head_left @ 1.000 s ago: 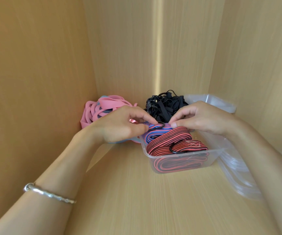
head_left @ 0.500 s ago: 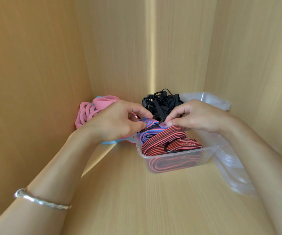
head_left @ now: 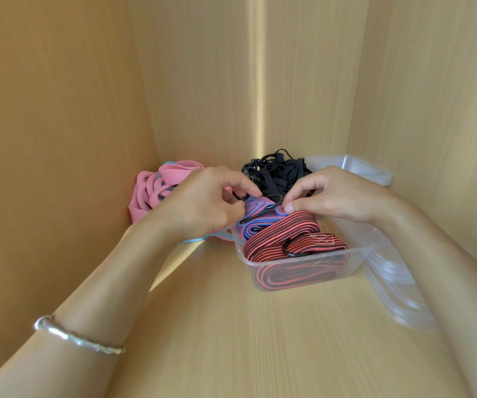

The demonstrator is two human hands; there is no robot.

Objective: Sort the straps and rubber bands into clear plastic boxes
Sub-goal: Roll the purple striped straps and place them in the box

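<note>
Reaching into a pale wood-grain cupboard, I am working low at its back, with the left side panel [head_left: 45, 139] rising close beside my left arm. A thin silver bracelet [head_left: 76, 338] is sitting on that forearm above the light wooden shelf floor [head_left: 231, 340]. In the back left corner a heap of flat pink rubber bands [head_left: 157, 191] is lying against the panel, with a pale blue band [head_left: 194, 239] showing under it. My left hand [head_left: 203, 205] is curling over the near edge of that heap and pinching one end of a folded blue-and-pink striped strap [head_left: 256, 214], where a thin black ring [head_left: 274, 203] is looped through. A narrow bright streak of light [head_left: 256, 81] is running down the back panel [head_left: 203, 81] above it. Behind the strap a tangle of black elastic straps [head_left: 277, 173] is sitting on the shelf floor. The blue-and-pink strap is lying at the back of a clear rectangular plastic box [head_left: 303, 271], just behind a coiled red-and-black striped strap [head_left: 283, 234] filling the front. My right hand [head_left: 335, 196] is pinching the other side of the blue-and-pink strap with curled fingers. A stack of clear plastic containers [head_left: 398, 282] is standing just beside the box, by the right side panel [head_left: 447, 110].
</note>
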